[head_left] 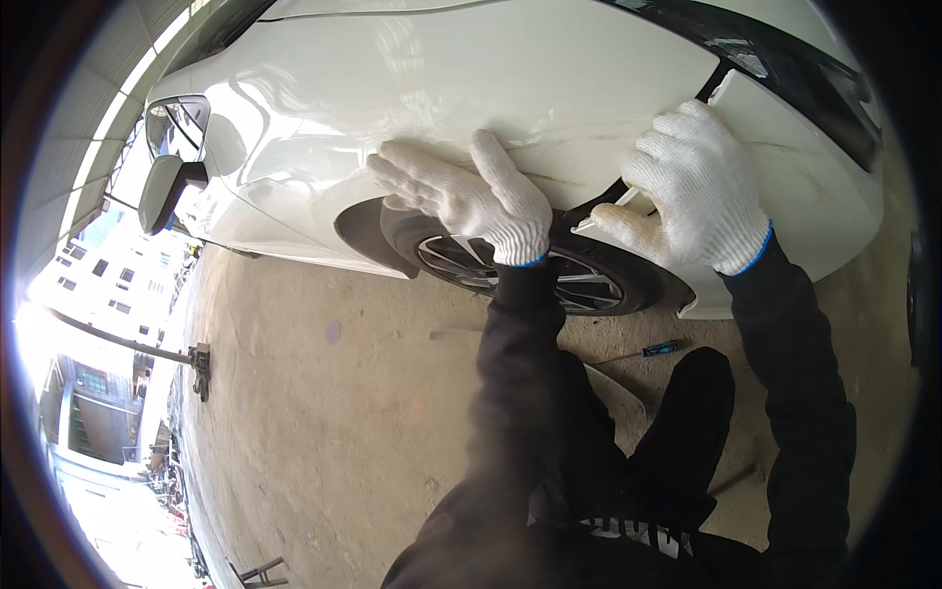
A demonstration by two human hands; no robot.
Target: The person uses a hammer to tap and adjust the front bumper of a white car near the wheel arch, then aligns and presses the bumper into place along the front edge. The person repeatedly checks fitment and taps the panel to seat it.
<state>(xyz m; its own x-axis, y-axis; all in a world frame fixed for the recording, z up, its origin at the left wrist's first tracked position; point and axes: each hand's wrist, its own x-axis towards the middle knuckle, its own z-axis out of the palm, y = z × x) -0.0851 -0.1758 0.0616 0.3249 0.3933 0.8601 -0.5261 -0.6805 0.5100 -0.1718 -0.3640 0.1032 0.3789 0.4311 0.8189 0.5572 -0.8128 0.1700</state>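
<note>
My left hand (465,194), in a white knit glove, lies flat on the white fender (461,88) just above the wheel arch. Its fingers are stretched out and the thumb stands apart. My right hand (699,187), gloved the same way, is at the edge of the white bumper cover (814,167), fingers bent over it and thumb lower down by the arch. A dark gap separates the bumper cover from the fender there. Brownish scuff marks run along both panels. Below my hands sits the wheel (589,290) with its dark tyre and spoked rim.
A blue-handled screwdriver (660,348) lies on the concrete floor (324,393) near my knees. A headlight (736,54) is set above the bumper cover. The side mirror (162,191) sticks out at far left. A metal stand (200,371) is farther left, with buildings beyond.
</note>
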